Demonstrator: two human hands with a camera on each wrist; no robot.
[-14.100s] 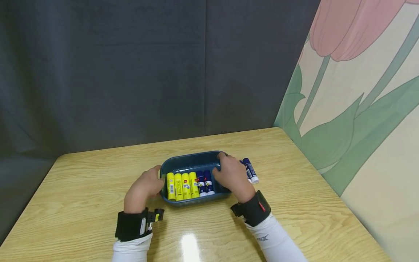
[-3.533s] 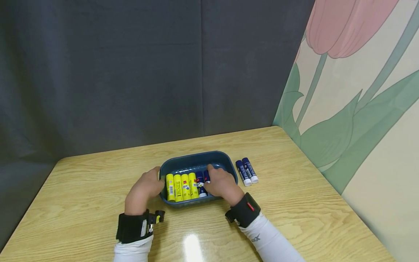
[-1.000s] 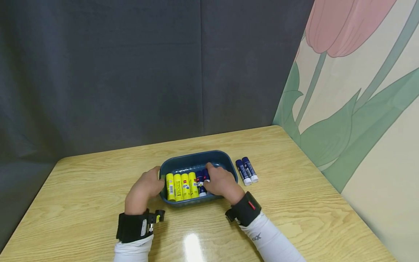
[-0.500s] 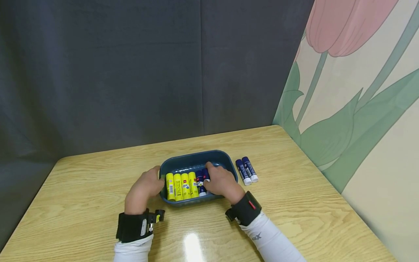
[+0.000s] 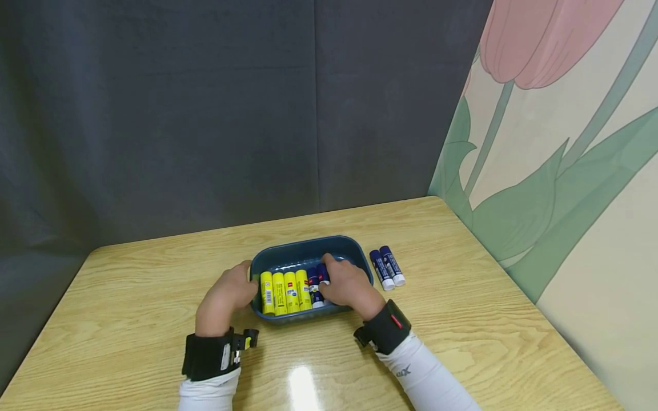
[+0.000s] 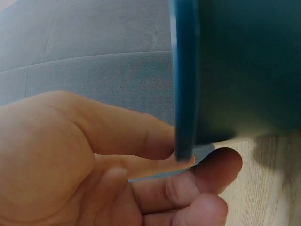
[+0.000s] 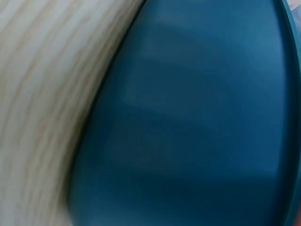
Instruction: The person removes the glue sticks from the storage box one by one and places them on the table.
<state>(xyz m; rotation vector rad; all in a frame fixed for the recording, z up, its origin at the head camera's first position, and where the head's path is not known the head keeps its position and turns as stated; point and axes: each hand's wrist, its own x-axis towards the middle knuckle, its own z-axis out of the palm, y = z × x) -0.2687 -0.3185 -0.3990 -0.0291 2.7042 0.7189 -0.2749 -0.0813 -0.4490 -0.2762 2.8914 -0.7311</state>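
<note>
The left hand (image 5: pixel 228 297) comes from the near side with the wrist bent toward the container (image 5: pixel 308 248), and its fingers pinch the rim at the left end; in the left wrist view, the other fingertips reach below this rim. The right hand (image 5: pixel 349 285) leans in diagonally across the near right corner of the container, with the back of the hand upward. Its index finger and thumb are bent and grasp the inner blue stick (image 5: pixel 322 273), of which only the dark upper part is visible. This stick lies inside the container, at the right end of a row, just beside another blue stick (image 5: pixel 315 288) and four yellow sticks (image 5: pixel 291 291). In the right wrist view, the container fills most of the picture and the grasp is not visible. Two blue sticks with white ends (image 5: pixel 388 267) lie side by side on the table (image 5: pixel 128 342), to the right of the container. Both wrists wear black bands (image 5: pixel 208 357) above white sleeves (image 5: pixel 211 394).
</note>
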